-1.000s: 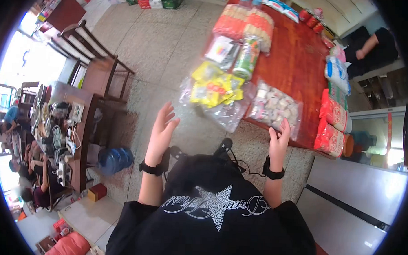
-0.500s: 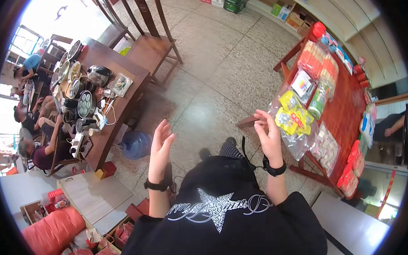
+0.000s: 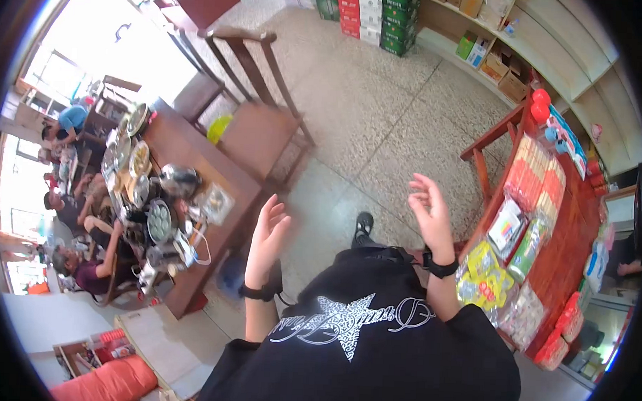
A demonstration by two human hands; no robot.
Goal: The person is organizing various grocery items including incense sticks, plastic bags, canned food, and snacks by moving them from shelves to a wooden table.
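Note:
My left hand (image 3: 269,235) is raised over the floor with fingers apart and nothing in it. Nearest to it is the dark wooden table (image 3: 226,170) on the left, which bears pans and appliances. My right hand (image 3: 431,211), also empty with its fingers spread, hovers left of the red-brown table (image 3: 557,269). Yellow packets (image 3: 486,275), a green pack (image 3: 528,251) and bundles of wrapped sticks (image 3: 536,176) lie on that table. Neither hand touches anything. Each wrist wears a black band.
A wooden chair (image 3: 258,136) stands ahead on the left, with a green thing (image 3: 219,128) behind it. Stacked drink cartons (image 3: 400,23) and shelves (image 3: 474,54) line the far side. Several people sit beyond the left table. A red padded bundle (image 3: 106,384) lies at lower left.
The view has moved forward: the chair, cartons and right table's goods sit lower in view, and a shoe shows ahead of me. Both hands stay raised and empty.

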